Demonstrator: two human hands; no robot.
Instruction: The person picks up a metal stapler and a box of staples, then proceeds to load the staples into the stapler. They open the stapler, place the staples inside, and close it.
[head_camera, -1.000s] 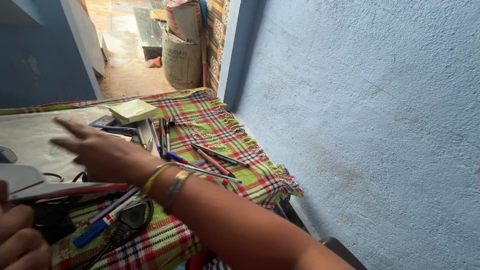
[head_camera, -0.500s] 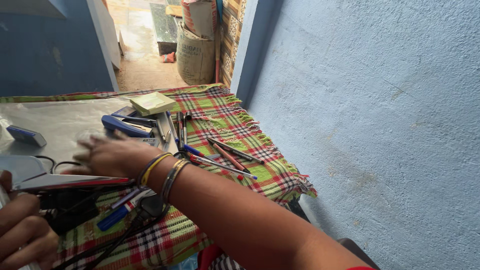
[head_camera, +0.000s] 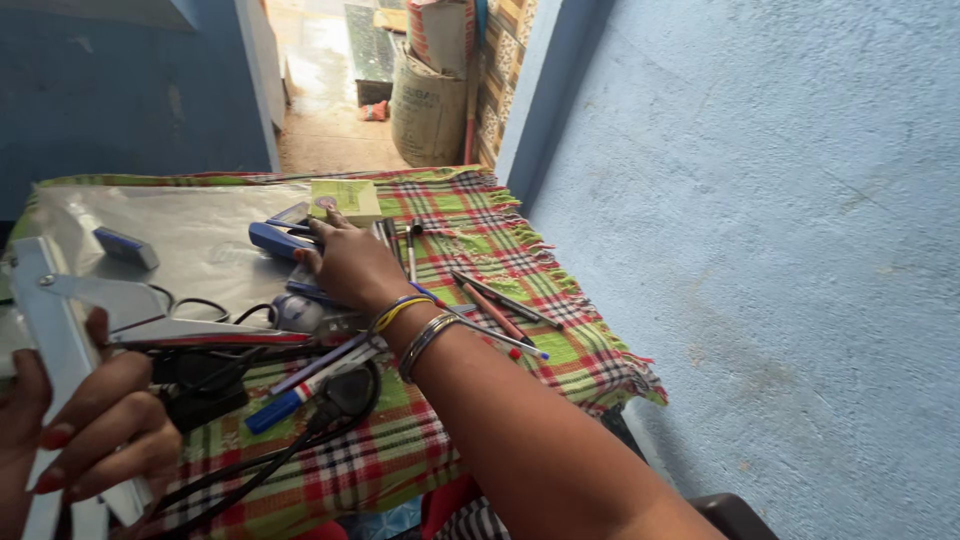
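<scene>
head view: right hand (head_camera: 352, 262) reaches forward over the red-and-green checked cloth (head_camera: 440, 440), palm down, fingers loosely curled onto a blue-handled tool (head_camera: 275, 238) beside a small green box (head_camera: 346, 198); whether they pinch it cannot be told. bangles (head_camera: 415, 325) ring the wrist. left hand (head_camera: 85, 425), low left, is wrapped around a grey metal frame piece (head_camera: 55, 335). pens (head_camera: 495, 300) lie scattered to the right.

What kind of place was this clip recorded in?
Probably a small home repair bench: a table under a plaid cloth strewn with screwdrivers and black cables, blue plaster walls, a doorway with sacks. The left hand holds a metal frame.
</scene>
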